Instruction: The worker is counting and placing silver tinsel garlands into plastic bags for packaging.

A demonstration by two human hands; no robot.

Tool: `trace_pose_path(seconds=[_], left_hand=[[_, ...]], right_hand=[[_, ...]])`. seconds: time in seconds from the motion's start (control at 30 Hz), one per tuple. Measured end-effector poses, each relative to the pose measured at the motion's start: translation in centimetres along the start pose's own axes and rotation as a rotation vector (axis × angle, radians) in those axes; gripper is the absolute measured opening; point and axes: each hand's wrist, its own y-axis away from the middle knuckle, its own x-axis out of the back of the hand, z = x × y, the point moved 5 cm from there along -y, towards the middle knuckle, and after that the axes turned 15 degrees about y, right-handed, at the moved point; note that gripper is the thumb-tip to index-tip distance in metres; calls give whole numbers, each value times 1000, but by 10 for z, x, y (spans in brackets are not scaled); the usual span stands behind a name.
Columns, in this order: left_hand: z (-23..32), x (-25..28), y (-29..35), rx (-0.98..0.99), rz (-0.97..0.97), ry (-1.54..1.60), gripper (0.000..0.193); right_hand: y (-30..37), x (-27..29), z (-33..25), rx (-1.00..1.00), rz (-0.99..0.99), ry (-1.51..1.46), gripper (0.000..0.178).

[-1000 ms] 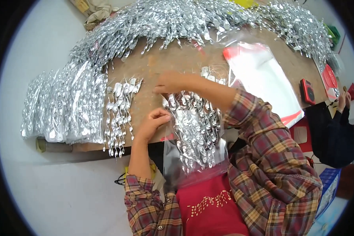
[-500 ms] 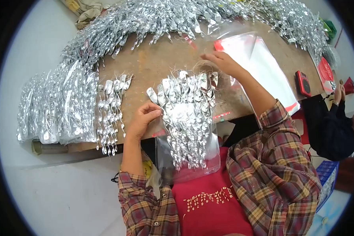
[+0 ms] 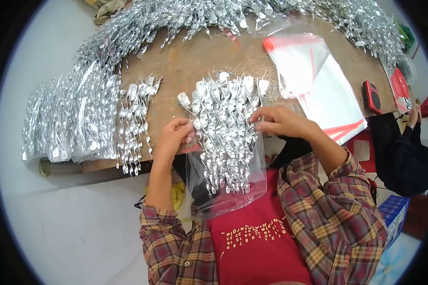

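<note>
Over the near edge of the table (image 3: 185, 61), spirals (image 3: 226, 123) lie seemingly partly inside a bag (image 3: 258, 168), my left hand (image 3: 170, 137) pinching its left edge, my right hand (image 3: 284, 122) at its right, grip unclear, so an uneven tug could tangle them.

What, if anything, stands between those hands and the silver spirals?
No object visibly blocks the left hand or right hand, at either side of the silver spirals. Whether the clear bag comes between is hard to tell.
</note>
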Motion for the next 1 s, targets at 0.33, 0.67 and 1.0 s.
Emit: trace_pose_path(seconds=[0.33,0.67,1.0], left_hand=[[-9,2,-7,-19,2,-19,11],[1,-6,-1,-163,35,167,7],[174,-51,66,-861,-5,176,10]], right_hand=[[-6,3,12,-113,74,-126,15],[0,24,4,122,309,214,8],[48,140,-119,477,1045,915,5]])
